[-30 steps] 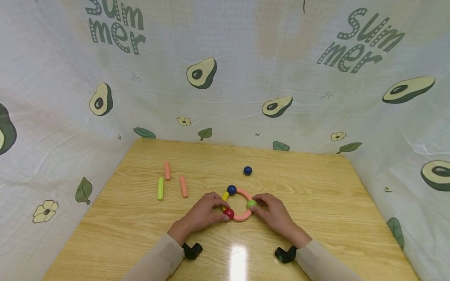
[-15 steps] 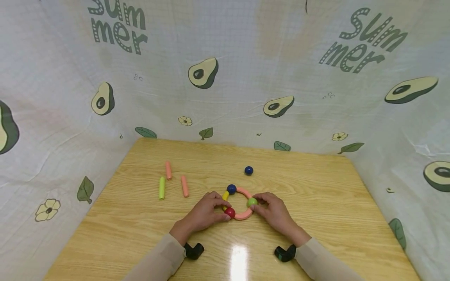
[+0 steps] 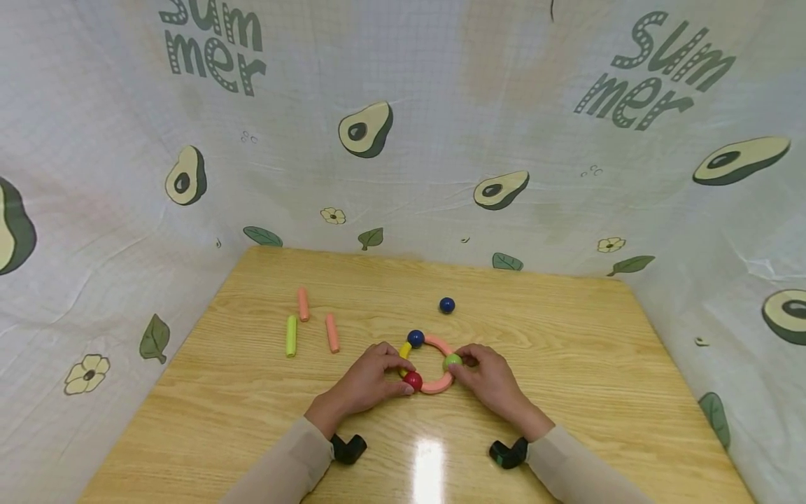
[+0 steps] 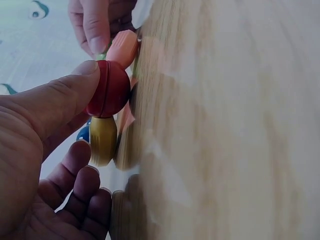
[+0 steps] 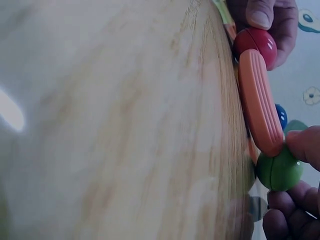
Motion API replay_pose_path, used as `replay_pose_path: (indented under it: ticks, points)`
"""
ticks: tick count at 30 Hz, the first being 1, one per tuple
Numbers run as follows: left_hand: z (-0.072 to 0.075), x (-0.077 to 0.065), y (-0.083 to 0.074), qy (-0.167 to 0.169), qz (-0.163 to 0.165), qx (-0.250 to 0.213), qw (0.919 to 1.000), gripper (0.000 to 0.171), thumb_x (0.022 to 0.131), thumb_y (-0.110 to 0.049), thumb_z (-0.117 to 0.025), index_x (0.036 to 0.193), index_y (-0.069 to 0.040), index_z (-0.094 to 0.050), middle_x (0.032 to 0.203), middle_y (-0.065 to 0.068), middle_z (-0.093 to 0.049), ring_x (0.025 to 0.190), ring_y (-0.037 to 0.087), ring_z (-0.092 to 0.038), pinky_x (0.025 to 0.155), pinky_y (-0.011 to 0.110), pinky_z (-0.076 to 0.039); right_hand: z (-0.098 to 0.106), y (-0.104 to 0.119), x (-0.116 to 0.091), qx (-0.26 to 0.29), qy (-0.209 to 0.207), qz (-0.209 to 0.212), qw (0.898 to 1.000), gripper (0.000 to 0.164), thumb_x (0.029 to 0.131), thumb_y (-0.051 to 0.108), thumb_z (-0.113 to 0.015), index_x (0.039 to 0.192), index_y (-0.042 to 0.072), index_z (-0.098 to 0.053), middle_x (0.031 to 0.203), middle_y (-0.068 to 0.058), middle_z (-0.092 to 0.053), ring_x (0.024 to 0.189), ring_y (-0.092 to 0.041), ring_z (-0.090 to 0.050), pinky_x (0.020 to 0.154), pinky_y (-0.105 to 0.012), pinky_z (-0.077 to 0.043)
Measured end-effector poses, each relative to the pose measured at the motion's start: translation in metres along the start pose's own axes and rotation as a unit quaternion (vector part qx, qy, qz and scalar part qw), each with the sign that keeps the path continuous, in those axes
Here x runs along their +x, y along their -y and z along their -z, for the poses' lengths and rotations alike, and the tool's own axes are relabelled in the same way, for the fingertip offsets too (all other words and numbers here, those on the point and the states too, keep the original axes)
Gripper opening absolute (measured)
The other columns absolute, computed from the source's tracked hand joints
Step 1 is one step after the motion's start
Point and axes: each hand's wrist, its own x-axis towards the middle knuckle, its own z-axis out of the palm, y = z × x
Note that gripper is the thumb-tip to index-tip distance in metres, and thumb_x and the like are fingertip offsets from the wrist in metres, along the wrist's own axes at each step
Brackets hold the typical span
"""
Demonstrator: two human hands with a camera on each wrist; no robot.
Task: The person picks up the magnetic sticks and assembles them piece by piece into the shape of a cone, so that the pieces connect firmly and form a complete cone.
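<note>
A ring of curved rods and balls lies on the wooden table, formed by a yellow rod (image 4: 103, 142), a front pink rod (image 5: 260, 102), a back pink rod (image 3: 439, 343), a blue ball (image 3: 415, 338), a red ball (image 3: 412, 381) and a green ball (image 5: 280, 170). My left hand (image 3: 371, 378) pinches the red ball between thumb and fingers at the ring's front left. On the right side, my right hand (image 3: 491, 381) holds the green ball between thumb and fingers. In the left wrist view, the yellow and pink rods meet the red ball.
Two straight pink sticks (image 3: 332, 333) and a lime stick (image 3: 291, 336) lie to the left on the table (image 3: 567, 336). Behind the ring sits a loose dark blue ball (image 3: 447, 305). A printed cloth (image 3: 428, 140) hangs around the table's back and sides.
The head view has shifted very slightly. Both hands keep their hold on the red and green balls, and the ring shows no clear change of shape.
</note>
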Motion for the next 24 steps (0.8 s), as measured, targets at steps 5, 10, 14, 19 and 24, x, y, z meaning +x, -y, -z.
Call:
replay_pose_path:
  ticks: [5, 10, 14, 19, 24]
  points:
    - [0.0011, 0.0000, -0.0006, 0.001, 0.001, -0.002, 1.0000, 0.029, 0.091, -0.040, -0.084, 0.116, -0.028, -0.080, 0.107, -0.011, -0.055, 0.101, 0.012, -0.051, 0.088, 0.029, -0.046, 0.0003, 0.0010, 0.0019, 0.008, -0.004, 0.006, 1.000, 0.025, 0.093, 0.031, -0.083, 0.110, 0.015, -0.074, 0.104, -0.001, -0.068, 0.094, -0.013, -0.060, 0.086, -0.035, -0.051]
    - [0.0015, 0.0000, -0.0008, 0.002, 0.004, -0.004, 1.0000, 0.029, 0.091, -0.040, -0.084, 0.117, -0.027, -0.080, 0.108, -0.011, -0.055, 0.103, 0.012, -0.051, 0.090, 0.030, -0.046, 0.0001, 0.0002, 0.0006, 0.010, -0.005, 0.023, 1.000, 0.027, 0.094, 0.029, -0.083, 0.115, 0.015, -0.074, 0.108, 0.000, -0.068, 0.099, -0.013, -0.062, 0.091, -0.039, -0.052]
    - [0.0019, -0.0006, -0.0017, 0.003, 0.007, -0.004, 1.0000, 0.029, 0.091, -0.040, -0.084, 0.116, -0.027, -0.080, 0.107, -0.011, -0.055, 0.103, 0.012, -0.051, 0.090, 0.031, -0.046, -0.0007, -0.0009, 0.0000, 0.002, -0.011, 0.047, 0.999, 0.028, 0.093, 0.026, -0.084, 0.117, 0.016, -0.077, 0.109, 0.002, -0.068, 0.099, -0.014, -0.062, 0.090, -0.039, -0.053]
    - [0.0018, -0.0008, -0.0012, 0.004, 0.007, -0.005, 1.0000, 0.028, 0.091, -0.040, -0.084, 0.116, -0.027, -0.080, 0.106, -0.011, -0.054, 0.101, 0.012, -0.051, 0.089, 0.030, -0.045, -0.0007, -0.0026, 0.0002, 0.003, -0.013, 0.058, 0.998, 0.029, 0.092, 0.026, -0.085, 0.118, 0.017, -0.078, 0.109, 0.004, -0.068, 0.099, -0.015, -0.063, 0.089, -0.036, -0.053]
    - [0.0015, -0.0006, 0.0001, 0.003, 0.003, -0.012, 0.9999, 0.028, 0.090, -0.041, -0.085, 0.115, -0.028, -0.081, 0.106, -0.011, -0.054, 0.099, 0.012, -0.050, 0.087, 0.029, -0.045, 0.0020, -0.0069, -0.0001, 0.024, 0.010, 0.047, 0.999, 0.034, 0.093, 0.026, -0.084, 0.125, 0.018, -0.077, 0.113, 0.005, -0.069, 0.101, -0.014, -0.063, 0.090, -0.031, -0.053]
